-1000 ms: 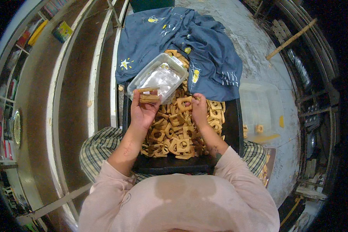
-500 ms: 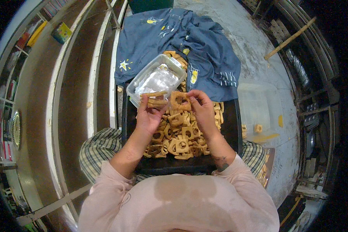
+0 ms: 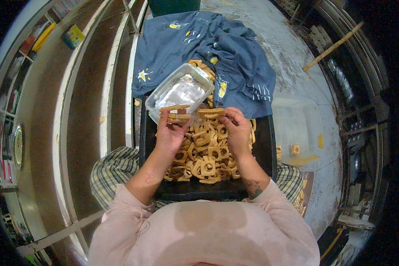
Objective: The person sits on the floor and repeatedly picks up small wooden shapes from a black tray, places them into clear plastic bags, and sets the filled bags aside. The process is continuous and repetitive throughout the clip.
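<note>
A couple of flat tan pieces (image 3: 175, 117) sit stacked edge-on in my left hand (image 3: 170, 135), whose fingers close round them by the near edge of a clear plastic container (image 3: 157, 87). My right hand (image 3: 238, 133) pinches a tan square piece with a hole (image 3: 212, 112), now seen mostly from its edge, just right of the left hand's stack. Below both hands lies a heap of similar square pieces with round holes (image 3: 202, 153) in a black tray (image 3: 173, 191) on my lap. Whether they are baked or wooden I cannot tell.
A dark blue patterned cloth (image 3: 173, 48) covers the tray's far end, with more pieces showing beside the container. Right of the tray, a translucent bin (image 3: 297, 115) stands on the floor with a few pieces. White-edged shelves or steps (image 3: 106, 80) run along the left.
My right hand has turned its square piece from face-on to edge-on and shifted slightly right. My left hand keeps its stack in nearly the same place.
</note>
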Demonstrator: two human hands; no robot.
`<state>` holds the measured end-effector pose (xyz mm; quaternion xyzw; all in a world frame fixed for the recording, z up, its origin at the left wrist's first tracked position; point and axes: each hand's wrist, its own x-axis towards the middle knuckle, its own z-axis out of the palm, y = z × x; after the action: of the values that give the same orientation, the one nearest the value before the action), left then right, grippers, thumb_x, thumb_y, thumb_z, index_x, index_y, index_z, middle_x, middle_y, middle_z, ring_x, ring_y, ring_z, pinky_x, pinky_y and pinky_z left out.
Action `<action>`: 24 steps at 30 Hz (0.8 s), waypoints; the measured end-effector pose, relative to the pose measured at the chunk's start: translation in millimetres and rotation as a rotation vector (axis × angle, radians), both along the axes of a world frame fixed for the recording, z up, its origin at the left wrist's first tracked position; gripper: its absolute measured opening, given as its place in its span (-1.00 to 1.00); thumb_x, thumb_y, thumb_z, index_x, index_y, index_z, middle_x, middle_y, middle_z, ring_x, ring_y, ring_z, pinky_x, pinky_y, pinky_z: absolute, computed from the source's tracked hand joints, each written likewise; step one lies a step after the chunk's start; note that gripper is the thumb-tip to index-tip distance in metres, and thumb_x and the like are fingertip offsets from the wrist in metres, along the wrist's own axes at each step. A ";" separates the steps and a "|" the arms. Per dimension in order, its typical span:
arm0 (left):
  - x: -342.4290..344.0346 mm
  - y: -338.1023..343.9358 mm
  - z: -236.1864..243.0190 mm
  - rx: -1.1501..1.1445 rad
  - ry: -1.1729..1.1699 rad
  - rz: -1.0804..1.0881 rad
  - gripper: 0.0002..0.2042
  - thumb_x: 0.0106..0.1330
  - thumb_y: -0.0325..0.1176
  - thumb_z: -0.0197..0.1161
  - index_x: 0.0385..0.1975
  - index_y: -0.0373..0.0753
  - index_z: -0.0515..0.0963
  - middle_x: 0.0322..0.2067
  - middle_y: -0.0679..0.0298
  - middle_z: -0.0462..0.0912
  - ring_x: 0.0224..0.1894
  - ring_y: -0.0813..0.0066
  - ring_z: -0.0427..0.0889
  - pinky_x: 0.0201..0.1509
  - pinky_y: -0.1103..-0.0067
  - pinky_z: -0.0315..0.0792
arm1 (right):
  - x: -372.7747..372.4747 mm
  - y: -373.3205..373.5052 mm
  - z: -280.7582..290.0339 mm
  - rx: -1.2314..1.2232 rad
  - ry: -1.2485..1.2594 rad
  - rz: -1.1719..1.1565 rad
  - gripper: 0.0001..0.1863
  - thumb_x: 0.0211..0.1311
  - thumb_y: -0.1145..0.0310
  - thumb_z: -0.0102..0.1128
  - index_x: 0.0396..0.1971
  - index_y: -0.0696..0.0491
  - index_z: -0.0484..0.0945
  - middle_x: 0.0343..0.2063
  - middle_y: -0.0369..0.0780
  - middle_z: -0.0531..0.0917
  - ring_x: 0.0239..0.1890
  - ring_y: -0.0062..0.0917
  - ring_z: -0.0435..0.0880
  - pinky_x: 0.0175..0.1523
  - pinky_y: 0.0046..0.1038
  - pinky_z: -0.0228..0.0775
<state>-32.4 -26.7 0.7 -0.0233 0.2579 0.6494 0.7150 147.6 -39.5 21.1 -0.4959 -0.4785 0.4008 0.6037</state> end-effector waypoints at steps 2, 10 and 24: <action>0.8 -0.4 1.6 -0.002 -0.006 -0.019 -0.54 0.08 -0.14 0.20 -0.06 -0.16 0.26 -0.09 0.25 0.35 -0.05 0.27 0.39 -0.01 0.21 0.36 | -4.8 -1.9 -1.7 -0.072 0.121 -0.017 -0.80 -0.19 0.57 0.26 -0.44 0.18 0.56 -0.39 -0.28 0.49 -0.35 -0.62 0.46 -0.23 -0.67 0.29; 0.8 -2.4 0.9 -0.015 0.011 -0.075 -0.54 0.07 -0.17 0.22 -0.06 -0.16 0.26 -0.09 0.26 0.35 -0.04 0.32 0.37 0.02 0.29 0.35 | -7.5 -4.1 4.4 0.331 -0.471 -0.047 -0.74 -0.30 0.54 0.29 -0.45 0.00 0.60 -0.28 -0.20 0.44 -0.23 -0.45 0.42 -0.12 -0.51 0.26; -4.0 -3.3 0.5 0.006 0.131 -0.224 -0.52 0.04 -0.22 0.26 -0.06 -0.11 0.24 -0.11 0.28 0.37 -0.05 0.32 0.37 -0.03 0.31 0.34 | -15.9 -7.1 8.2 0.488 -0.773 0.046 -0.80 -0.25 0.36 0.31 -0.48 -0.06 0.62 -0.05 -0.18 0.33 0.00 -0.30 0.24 0.06 -0.34 0.02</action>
<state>-36.4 -30.0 1.2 0.0504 0.3031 0.5665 0.7646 131.7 -46.6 29.4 -0.4414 -0.7600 0.0753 0.4711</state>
